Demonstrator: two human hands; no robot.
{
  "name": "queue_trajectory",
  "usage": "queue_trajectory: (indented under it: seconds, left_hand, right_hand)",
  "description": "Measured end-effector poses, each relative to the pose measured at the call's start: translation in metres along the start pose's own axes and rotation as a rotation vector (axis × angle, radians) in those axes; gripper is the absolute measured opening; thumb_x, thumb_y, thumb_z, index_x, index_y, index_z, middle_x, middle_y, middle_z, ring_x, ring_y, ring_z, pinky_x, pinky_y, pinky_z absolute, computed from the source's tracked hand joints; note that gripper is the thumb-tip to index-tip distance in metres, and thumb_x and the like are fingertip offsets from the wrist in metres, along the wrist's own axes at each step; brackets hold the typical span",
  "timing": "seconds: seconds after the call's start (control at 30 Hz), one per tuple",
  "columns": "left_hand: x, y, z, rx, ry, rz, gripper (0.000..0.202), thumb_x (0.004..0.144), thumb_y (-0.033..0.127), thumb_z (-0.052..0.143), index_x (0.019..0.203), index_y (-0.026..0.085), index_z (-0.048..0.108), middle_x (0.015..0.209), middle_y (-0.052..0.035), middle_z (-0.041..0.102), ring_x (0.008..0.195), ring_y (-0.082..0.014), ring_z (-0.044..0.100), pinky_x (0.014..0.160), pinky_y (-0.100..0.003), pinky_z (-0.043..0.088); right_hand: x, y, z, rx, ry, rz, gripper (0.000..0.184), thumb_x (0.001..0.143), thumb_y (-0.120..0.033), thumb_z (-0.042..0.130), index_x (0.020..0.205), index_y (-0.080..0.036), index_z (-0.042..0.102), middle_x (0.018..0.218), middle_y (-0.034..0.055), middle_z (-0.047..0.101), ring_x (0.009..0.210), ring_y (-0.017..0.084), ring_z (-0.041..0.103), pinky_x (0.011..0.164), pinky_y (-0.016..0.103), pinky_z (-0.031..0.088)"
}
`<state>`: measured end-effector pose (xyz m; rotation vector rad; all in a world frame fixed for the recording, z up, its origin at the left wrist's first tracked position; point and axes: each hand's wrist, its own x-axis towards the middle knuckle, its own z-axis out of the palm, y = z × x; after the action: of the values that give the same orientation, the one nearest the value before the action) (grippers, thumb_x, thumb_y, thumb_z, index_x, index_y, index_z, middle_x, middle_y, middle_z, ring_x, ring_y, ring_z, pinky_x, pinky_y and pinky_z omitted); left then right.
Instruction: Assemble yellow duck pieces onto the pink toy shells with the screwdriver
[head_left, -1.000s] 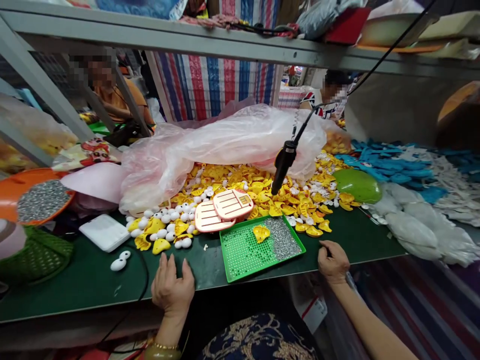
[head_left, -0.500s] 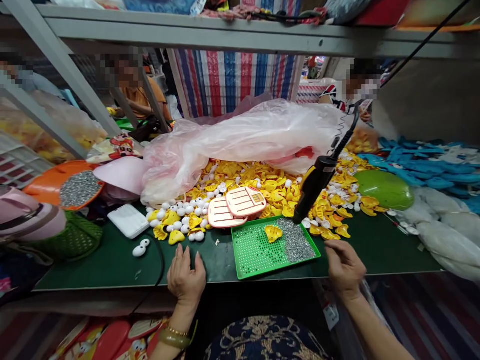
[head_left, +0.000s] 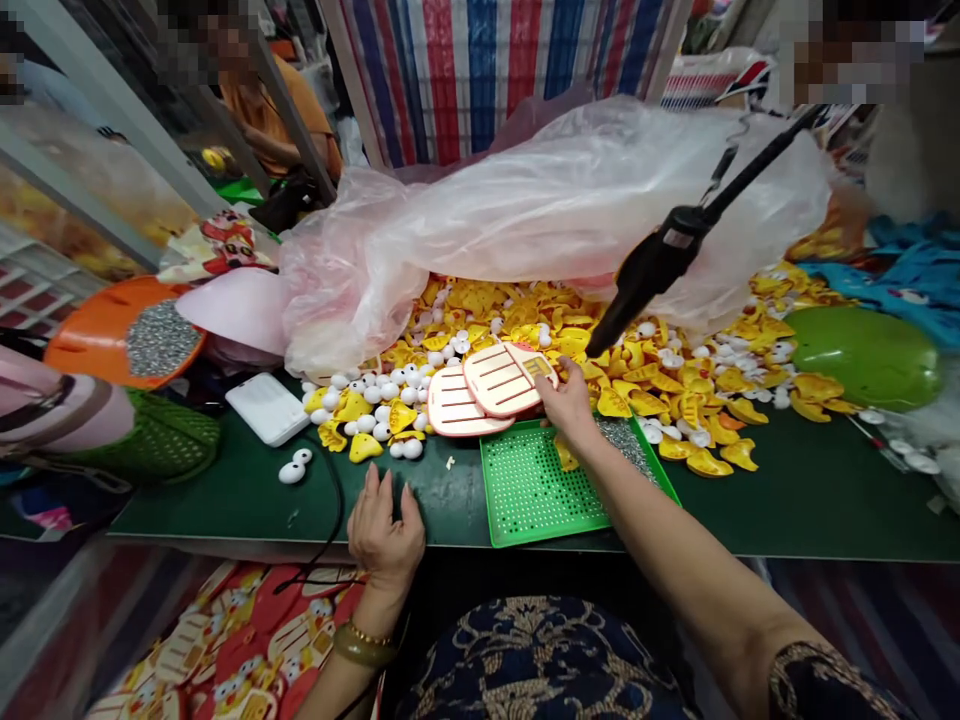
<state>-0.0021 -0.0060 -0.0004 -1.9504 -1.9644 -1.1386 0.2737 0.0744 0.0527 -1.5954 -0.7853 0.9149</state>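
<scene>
My left hand [head_left: 385,528] lies flat with fingers spread on the green table [head_left: 787,500] near its front edge. My right hand [head_left: 568,402] reaches forward over the green perforated tray [head_left: 532,490], its fingers touching the edge of the upper of two pale pink slotted cards [head_left: 506,378]. Whether it grips the card I cannot tell. Behind the cards lies a heap of yellow plastic beak pieces [head_left: 645,370] mixed with white egg-shaped parts [head_left: 367,415]. A black hanging tool [head_left: 651,270] on a cable dangles just right of my right hand.
A clear plastic bag [head_left: 540,220] covers the back of the heap. A white box [head_left: 268,407], an orange bowl of small metal bits [head_left: 124,342], a green basket [head_left: 150,445] and a green dome [head_left: 862,355] stand around. Two other people sit beyond the table.
My right hand left the table's front edge and reached forward-left to the pink cards. The camera tilted down and nearer. My left hand stayed flat.
</scene>
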Motion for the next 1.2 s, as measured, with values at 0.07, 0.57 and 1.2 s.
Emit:
queue_trajectory:
  seconds: [0.07,0.57,1.2]
  left_hand:
    - [0.000,0.002,0.000,0.004,-0.006,-0.011,0.033,0.083,0.031,0.056,0.110,0.013,0.065,0.125,-0.0182,0.061,0.108,-0.0297,0.062,0.091,-0.041,0.046]
    - [0.049,0.045,-0.074,-0.991,-0.872,-0.399,0.070,0.086,0.067,0.034,0.108,0.012,0.069,0.103,-0.0172,0.071,0.094,-0.0311,0.068,0.075,-0.043,0.056]
    - [0.039,0.082,-0.044,-1.762,-1.477,-0.683,0.029,0.048,0.028,0.088,0.065,0.013,0.070,0.063,-0.0042,0.069,0.060,-0.0169,0.063,0.059,-0.024,0.048]
  right_hand:
    - [0.000,-0.002,-0.003,0.125,-0.048,0.057,0.080,0.079,-0.046,0.056,0.144,-0.014,0.021,0.077,0.0034,0.062,0.046,0.011,0.048,0.040,0.026,0.040]
    - [-0.143,-0.008,-0.050,0.426,-0.523,0.111,0.074,0.074,-0.037,0.072,0.137,-0.025,0.037,0.100,0.0071,0.070,0.087,0.020,0.068,0.078,0.038,0.056]
    - [-0.163,0.007,-0.046,0.033,-0.878,-0.061,0.022,0.080,-0.041,0.063,0.091,-0.023,0.071,0.077,0.0011,0.068,0.065,0.016,0.058,0.062,0.031,0.048]
